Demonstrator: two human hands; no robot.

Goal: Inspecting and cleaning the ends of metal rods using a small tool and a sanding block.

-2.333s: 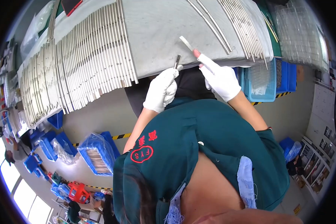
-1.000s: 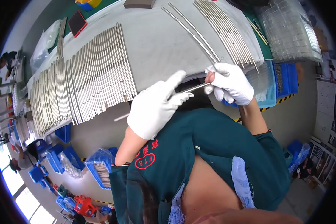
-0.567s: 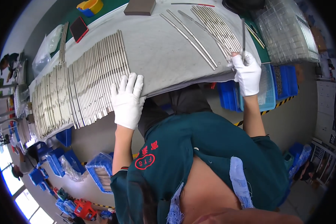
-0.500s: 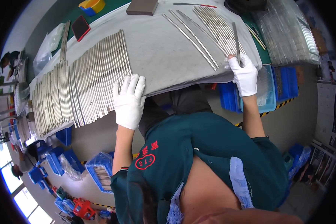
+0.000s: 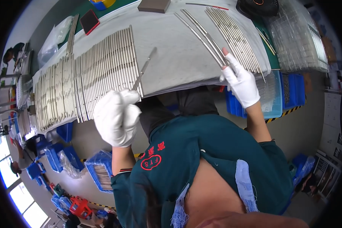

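Nearest the camera is the person's green jacket [image 5: 201,167], with both white-gloved hands reaching up to a table [image 5: 171,45] covered in grey cloth. The left hand [image 5: 117,116] is closed in a fist at the table's near edge, gripping one end of a thin metal rod [image 5: 143,69] that slants up and away over the bare middle of the cloth. Just left of that fist a wide row of metal rods [image 5: 98,76] lies side by side, running from the near edge toward the far edge and filling the table's left half. The right hand [image 5: 241,83] is at the near right edge, its fingers [image 5: 228,57] stretched out and resting on the near ends of a second, smaller row of rods [image 5: 231,34] that fans toward the far right corner; it grips nothing that can be seen. Below that hand, under the table edge, stands a blue bin [image 5: 277,98]. At the far edge lie a red phone [image 5: 89,21] and a dark flat block [image 5: 154,5].
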